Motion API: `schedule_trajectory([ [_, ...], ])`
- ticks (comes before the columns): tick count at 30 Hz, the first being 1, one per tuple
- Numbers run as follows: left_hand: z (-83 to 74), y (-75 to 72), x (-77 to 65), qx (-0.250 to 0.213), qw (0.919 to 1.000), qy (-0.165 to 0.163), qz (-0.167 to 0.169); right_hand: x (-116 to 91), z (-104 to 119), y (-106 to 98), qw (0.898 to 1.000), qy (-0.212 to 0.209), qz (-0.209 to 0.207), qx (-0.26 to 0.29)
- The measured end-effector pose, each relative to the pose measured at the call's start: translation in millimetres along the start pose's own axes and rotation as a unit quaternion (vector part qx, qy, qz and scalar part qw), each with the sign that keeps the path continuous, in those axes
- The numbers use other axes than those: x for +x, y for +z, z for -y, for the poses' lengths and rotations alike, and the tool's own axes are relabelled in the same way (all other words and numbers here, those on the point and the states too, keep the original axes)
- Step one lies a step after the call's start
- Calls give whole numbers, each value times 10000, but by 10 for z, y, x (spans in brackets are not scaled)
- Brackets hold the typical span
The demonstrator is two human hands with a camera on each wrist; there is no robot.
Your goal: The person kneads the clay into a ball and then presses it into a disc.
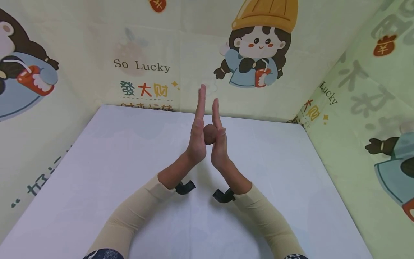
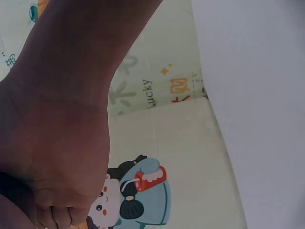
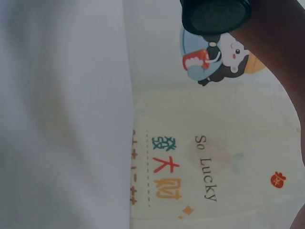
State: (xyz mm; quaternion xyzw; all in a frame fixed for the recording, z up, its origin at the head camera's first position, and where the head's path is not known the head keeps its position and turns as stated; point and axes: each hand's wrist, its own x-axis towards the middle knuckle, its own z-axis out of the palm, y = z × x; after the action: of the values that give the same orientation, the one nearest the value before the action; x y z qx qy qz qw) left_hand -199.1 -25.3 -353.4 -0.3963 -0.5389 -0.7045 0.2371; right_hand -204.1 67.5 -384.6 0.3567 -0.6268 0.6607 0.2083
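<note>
A round brown ball (image 1: 210, 134) sits between the two palms in the head view, held above the white table. My left hand (image 1: 197, 136) stands upright, its fingers straight and its palm against the ball's left side. Facing it, my right hand (image 1: 220, 141) presses from the other side, also with straight upright fingers; its thumb shows near the ball. A hand and forearm fill the left side of the left wrist view, with fingertips at the bottom. The right wrist view has only part of an arm at its right edge, and the ball cannot be made out there.
The white tabletop (image 1: 155, 144) spreads under both arms. Cream cloth walls (image 1: 194, 46) with cartoon figures and lettering rise behind it and at the sides. Black curved pieces jut from the left wrist (image 1: 185, 187) and the right wrist (image 1: 224, 196).
</note>
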Motion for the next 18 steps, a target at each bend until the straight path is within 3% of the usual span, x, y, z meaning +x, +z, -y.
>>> schedule_trajectory([
  [11,65,-115,132,308,9989,206,-279,-41,23,95,9995,-274,135,-12],
  [18,135,-196,166,33,9989,-93,-458,-84,51,148,9993,-325,158,101],
])
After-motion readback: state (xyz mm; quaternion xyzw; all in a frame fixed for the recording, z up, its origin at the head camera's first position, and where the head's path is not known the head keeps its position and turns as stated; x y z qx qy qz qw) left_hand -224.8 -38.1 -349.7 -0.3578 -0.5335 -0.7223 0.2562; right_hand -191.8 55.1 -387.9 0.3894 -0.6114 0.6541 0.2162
